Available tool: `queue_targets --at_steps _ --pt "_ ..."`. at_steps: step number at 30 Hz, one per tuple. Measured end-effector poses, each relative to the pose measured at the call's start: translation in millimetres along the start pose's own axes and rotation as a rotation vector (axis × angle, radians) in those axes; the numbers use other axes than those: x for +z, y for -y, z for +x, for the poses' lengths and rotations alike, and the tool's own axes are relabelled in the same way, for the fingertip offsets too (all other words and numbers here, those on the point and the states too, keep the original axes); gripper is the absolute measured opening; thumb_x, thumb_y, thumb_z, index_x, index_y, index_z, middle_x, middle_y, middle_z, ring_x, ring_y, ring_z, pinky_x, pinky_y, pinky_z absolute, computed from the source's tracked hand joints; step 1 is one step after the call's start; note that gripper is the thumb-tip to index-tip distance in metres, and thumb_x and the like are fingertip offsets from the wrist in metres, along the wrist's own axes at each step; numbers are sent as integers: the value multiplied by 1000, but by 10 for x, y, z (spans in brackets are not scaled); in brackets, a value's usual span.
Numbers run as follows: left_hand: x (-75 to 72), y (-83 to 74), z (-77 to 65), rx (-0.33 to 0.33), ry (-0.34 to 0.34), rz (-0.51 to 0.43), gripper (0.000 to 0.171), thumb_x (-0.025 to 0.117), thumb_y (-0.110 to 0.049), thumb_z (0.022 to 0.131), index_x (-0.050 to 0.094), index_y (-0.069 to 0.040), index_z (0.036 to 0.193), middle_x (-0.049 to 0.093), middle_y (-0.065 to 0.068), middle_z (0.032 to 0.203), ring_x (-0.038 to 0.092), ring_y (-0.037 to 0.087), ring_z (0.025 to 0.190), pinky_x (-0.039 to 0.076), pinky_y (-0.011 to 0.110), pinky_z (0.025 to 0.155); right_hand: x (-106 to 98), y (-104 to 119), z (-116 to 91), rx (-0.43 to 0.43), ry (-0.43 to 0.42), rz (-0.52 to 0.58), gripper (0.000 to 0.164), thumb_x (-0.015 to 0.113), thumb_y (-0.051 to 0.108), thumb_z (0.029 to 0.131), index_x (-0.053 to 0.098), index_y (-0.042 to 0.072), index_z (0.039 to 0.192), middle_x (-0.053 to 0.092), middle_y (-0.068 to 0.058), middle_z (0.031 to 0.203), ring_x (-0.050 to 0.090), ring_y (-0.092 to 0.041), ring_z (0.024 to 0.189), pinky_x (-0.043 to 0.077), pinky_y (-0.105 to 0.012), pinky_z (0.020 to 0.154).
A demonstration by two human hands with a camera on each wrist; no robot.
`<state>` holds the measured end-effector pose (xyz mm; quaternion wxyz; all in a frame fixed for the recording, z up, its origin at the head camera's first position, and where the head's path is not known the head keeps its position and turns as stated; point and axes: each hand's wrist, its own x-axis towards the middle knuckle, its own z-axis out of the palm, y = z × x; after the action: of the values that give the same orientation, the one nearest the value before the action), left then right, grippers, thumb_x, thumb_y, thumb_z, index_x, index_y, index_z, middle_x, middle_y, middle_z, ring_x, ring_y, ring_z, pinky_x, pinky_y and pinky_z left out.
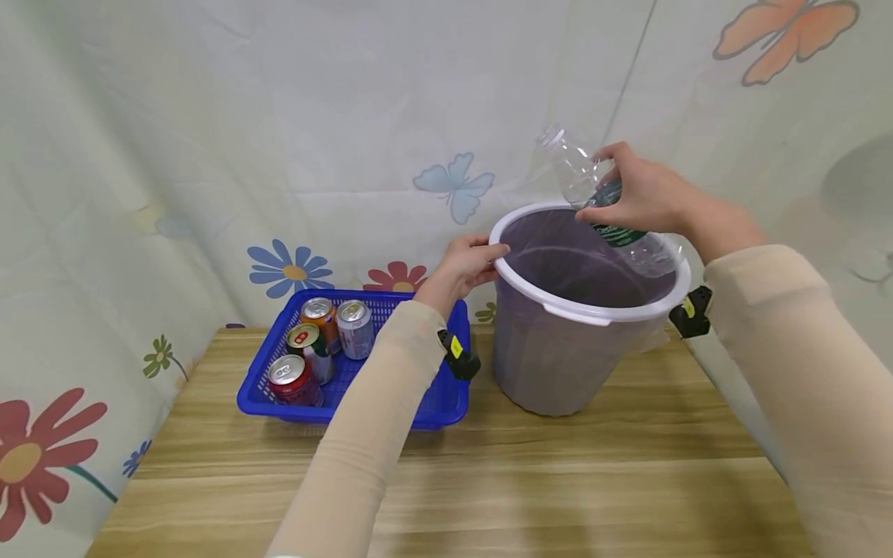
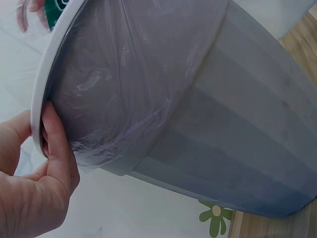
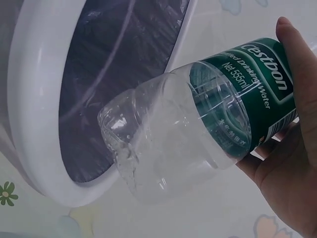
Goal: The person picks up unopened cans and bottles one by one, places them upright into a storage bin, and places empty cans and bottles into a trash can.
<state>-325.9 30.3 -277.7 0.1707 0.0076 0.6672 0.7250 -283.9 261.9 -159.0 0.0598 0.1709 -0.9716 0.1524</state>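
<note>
A clear plastic bottle (image 1: pixel 575 172) with a green label tilts over the mouth of a trash can (image 1: pixel 558 349), its base lower than its neck. My right hand (image 1: pixel 645 190) grips it around the label; the right wrist view shows the bottle (image 3: pixel 163 124) with its base beside the white rim (image 3: pixel 37 94). My left hand (image 1: pixel 466 267) pinches the can's rim on its left side, thumb on one side and fingers on the other in the left wrist view. A thin plastic liner (image 2: pixel 119 99) hangs over the can's wall.
Left of the can, a blue plastic basket (image 1: pixel 432 399) holds several drink cans, among them an orange can (image 1: pixel 328 324) and a red can (image 1: pixel 296 387). Both stand on a wooden table (image 1: pixel 488 496). Behind hangs a patterned curtain (image 1: pixel 335 139).
</note>
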Motion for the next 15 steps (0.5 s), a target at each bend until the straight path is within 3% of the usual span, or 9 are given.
queue_targets --at_steps 9,15 --pt "-4 7 0 -5 -22 -17 46 65 -15 86 51 -6 128 62 10 102 61 14 74 55 27 74 45 -8 11 28 42 19 85 65 46 81 15 9 140 51 -23 126 50 -40 109 38 -52 92" --pt "-7 3 0 -4 -18 -16 46 65 -15 86 50 -6 129 62 11 104 61 14 74 55 26 73 91 -16 7 16 50 21 82 65 45 81 18 8 138 53 -24 124 49 -42 111 36 -52 94"
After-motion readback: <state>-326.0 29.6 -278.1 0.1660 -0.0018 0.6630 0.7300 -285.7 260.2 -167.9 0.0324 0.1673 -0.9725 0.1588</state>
